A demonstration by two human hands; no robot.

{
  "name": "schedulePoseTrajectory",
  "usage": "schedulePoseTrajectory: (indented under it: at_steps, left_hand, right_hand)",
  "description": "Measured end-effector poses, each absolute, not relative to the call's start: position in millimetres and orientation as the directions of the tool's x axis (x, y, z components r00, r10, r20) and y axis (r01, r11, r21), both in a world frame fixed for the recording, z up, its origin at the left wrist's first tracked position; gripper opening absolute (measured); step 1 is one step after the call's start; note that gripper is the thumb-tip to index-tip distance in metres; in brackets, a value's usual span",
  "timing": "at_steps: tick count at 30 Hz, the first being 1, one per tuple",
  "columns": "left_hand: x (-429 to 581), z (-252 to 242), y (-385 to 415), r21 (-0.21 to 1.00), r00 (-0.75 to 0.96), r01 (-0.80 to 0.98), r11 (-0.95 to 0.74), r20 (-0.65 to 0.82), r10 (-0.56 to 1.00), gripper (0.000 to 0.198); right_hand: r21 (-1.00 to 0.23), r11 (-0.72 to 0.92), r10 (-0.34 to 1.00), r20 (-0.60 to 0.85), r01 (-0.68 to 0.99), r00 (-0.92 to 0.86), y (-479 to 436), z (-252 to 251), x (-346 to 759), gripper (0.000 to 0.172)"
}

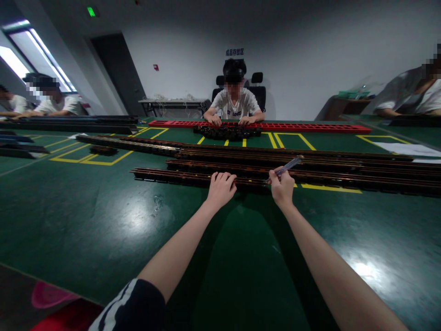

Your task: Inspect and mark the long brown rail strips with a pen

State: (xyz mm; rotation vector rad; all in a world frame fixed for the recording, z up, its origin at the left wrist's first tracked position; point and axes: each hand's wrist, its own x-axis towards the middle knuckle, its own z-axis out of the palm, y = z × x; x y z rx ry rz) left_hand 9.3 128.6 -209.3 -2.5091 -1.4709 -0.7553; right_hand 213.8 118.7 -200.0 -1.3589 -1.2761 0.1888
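at the near edge of the long dark strips, your right hand is closed around a slim tool, pinched between thumb and fingers, its far end slanting up and to the right while its tip points down at the nearest strip. your left hand sits just beside it, fingers bent down on top of that same strip; you cannot tell whether they clasp it or only rest there. the nearest strip lies flat across the green table, running left to right in front of you, with both hands near its middle. behind it, more strips lie roughly parallel, close together, some overlapping a yellow line marked on the table. further back, a pile of black parts sits just in front of a long red tray, where a person opposite rests both hands. a white sheet lies at the far right. other people sit at the left and right edges.
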Motion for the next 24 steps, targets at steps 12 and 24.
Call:
schedulePoseTrajectory:
  at_steps: [12,24]
  left_hand:
    - [9.5,-212.5,130.5,0.108,0.393,0.855,-0.508,0.504,0.769,0.030]
    - [8.8,-207.5,127.6,0.157,0.390,0.843,-0.514,0.479,0.786,0.033]
  right_hand:
    - [-0.810,0.308,0.723,0.540,0.500,0.431,120.4,-201.7,215.7,0.026]
    - [-0.808,0.210,0.649,0.537,0.551,0.539,115.4,-200.2,220.3,0.022]
